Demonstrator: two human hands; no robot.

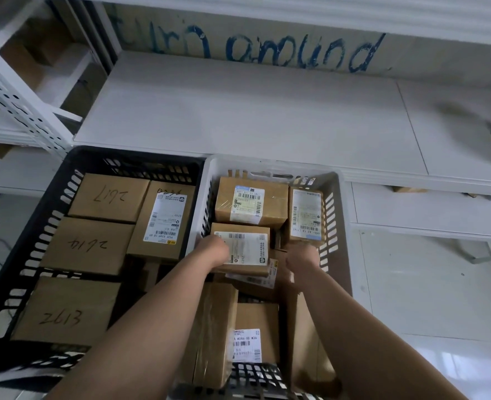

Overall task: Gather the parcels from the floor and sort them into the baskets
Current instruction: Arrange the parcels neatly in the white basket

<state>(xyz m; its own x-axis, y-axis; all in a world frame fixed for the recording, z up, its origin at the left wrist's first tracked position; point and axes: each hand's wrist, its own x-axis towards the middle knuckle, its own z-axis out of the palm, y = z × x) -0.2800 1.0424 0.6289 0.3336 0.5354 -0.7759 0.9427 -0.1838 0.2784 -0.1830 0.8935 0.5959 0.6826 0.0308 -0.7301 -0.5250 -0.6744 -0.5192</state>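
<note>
Two baskets stand side by side on the floor in front of a shelf. The black basket on the left holds several cardboard parcels, three with handwritten numbers. The white basket on the right also holds several labelled parcels. Both my arms reach into the white basket. My left hand grips the near left corner of a flat parcel with a white label lying on top of the pile. My right hand is at the near end of a narrow labelled parcel by the right wall, with its fingers hidden.
A low white shelf board runs behind the baskets, with blue writing on the wall behind it. A perforated white shelf post stands at the left. The rim of a dark basket shows at the bottom edge. White floor tiles lie to the right.
</note>
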